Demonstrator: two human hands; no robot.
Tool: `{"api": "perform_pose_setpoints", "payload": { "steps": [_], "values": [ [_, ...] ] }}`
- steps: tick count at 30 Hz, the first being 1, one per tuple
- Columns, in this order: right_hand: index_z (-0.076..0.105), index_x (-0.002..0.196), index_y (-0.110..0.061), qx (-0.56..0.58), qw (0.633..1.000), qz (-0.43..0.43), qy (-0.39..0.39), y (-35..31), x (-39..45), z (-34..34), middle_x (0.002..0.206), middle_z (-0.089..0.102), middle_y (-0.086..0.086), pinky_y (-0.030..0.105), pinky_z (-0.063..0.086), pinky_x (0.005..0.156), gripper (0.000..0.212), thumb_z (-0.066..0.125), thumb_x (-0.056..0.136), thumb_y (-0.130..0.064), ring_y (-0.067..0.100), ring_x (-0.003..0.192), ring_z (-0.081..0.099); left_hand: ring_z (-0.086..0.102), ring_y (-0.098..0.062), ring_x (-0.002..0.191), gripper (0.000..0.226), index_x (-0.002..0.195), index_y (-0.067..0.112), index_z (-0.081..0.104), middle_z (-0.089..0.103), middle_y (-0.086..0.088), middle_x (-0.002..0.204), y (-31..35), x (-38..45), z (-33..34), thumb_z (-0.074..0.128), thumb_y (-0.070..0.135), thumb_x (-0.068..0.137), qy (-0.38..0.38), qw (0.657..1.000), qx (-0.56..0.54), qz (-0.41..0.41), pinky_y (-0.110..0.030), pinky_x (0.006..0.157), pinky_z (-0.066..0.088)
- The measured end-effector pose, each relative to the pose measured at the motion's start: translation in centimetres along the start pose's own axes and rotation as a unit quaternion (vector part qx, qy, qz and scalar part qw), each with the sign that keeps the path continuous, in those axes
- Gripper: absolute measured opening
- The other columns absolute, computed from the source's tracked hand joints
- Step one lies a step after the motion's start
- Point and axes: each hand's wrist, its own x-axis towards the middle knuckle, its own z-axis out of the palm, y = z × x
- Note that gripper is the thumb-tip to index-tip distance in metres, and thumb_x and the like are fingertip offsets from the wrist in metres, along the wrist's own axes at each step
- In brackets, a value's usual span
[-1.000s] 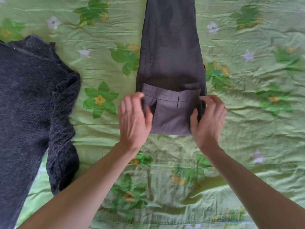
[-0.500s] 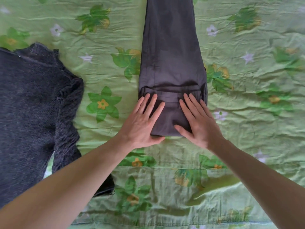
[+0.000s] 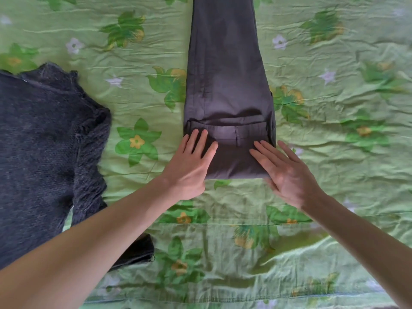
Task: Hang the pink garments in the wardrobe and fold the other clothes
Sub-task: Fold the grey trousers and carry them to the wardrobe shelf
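Note:
Dark grey trousers (image 3: 225, 70) lie lengthwise on the bed, running away from me, with their near end folded over so the waistband (image 3: 231, 132) faces up. My left hand (image 3: 191, 161) lies flat with straight fingers on the left side of the folded end. At the fold's right edge, my right hand (image 3: 285, 170) is flat with spread fingers and slightly blurred. A dark charcoal knitted sweater (image 3: 42, 139) is spread out at the left, apart from both hands. No pink garment is in view.
A green bedsheet with a flower print (image 3: 334, 130) covers the whole bed, wrinkled in places. A small dark piece of fabric (image 3: 142, 248) shows under my left forearm.
Both hands gripped the folded waistband end, then flattened on it. They have since slid outward toward the fold's left and right edges.

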Motion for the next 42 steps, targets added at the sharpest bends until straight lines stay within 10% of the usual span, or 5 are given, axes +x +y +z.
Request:
{"api": "perform_pose_setpoints", "payload": {
  "steps": [8, 14, 24, 29, 42],
  "values": [
    [0.062, 0.137, -0.004, 0.174, 0.984, -0.012, -0.015, -0.6, -3.9, -3.8, 0.136, 0.067, 0.007, 0.043, 0.043, 0.115, 0.051, 0.053, 0.090, -0.022, 0.019, 0.128, 0.063, 0.031, -0.031, 0.153, 0.077, 0.165, 0.020, 0.026, 0.026, -0.012, 0.169, 1.0, -4.6, -1.5, 0.056, 0.024, 0.095, 0.019, 0.991, -0.119, 0.062, -0.038, 0.127, 0.026],
    [0.054, 0.118, -0.019, 0.419, 0.887, 0.161, 0.105, -3.0, -6.1, -7.1, 0.094, 0.068, -0.015, 0.015, 0.054, 0.070, 0.034, 0.072, 0.090, -0.025, 0.002, 0.082, 0.068, 0.048, -0.012, 0.044, 0.018, 0.065, 0.022, 0.059, 0.052, 0.011, 0.050, 0.7, -8.2, -2.5, 0.050, 0.023, 0.080, 0.062, 0.939, -0.340, -0.009, -0.020, 0.045, 0.029],
    [0.040, 0.107, -0.020, 0.401, 0.832, 0.331, 0.193, -2.6, -0.9, -5.4, 0.077, 0.061, -0.007, 0.047, 0.049, 0.056, 0.025, 0.042, 0.106, -0.045, 0.020, 0.067, 0.063, 0.073, -0.015, 0.111, 0.021, 0.105, 0.028, 0.078, 0.079, 0.003, 0.114, 2.2, -5.8, -2.1, 0.063, 0.033, 0.091, 0.139, 0.591, -0.779, -0.161, -0.038, 0.097, 0.054],
    [0.046, 0.108, -0.007, 0.389, 0.833, 0.368, 0.139, -0.9, 3.0, -3.0, 0.074, 0.059, -0.003, 0.043, 0.046, 0.060, 0.033, 0.043, 0.111, -0.040, 0.015, 0.064, 0.057, 0.069, 0.009, 0.094, 0.029, 0.121, 0.019, 0.067, 0.076, 0.024, 0.098, 2.8, -3.6, -1.2, 0.054, 0.002, 0.101, 0.158, 0.613, -0.754, -0.175, -0.005, 0.074, 0.048],
    [0.048, 0.095, -0.015, 0.302, 0.821, 0.470, 0.118, -3.2, 1.5, 0.9, 0.062, 0.054, -0.001, 0.034, 0.039, 0.054, 0.038, 0.039, 0.109, -0.049, 0.021, 0.054, 0.055, 0.070, -0.013, 0.107, 0.024, 0.125, 0.014, 0.063, 0.075, 0.000, 0.113, 2.3, -0.3, 2.1, 0.065, 0.007, 0.102, 0.214, 0.653, -0.698, -0.202, -0.031, 0.096, 0.057]
  ]
}}
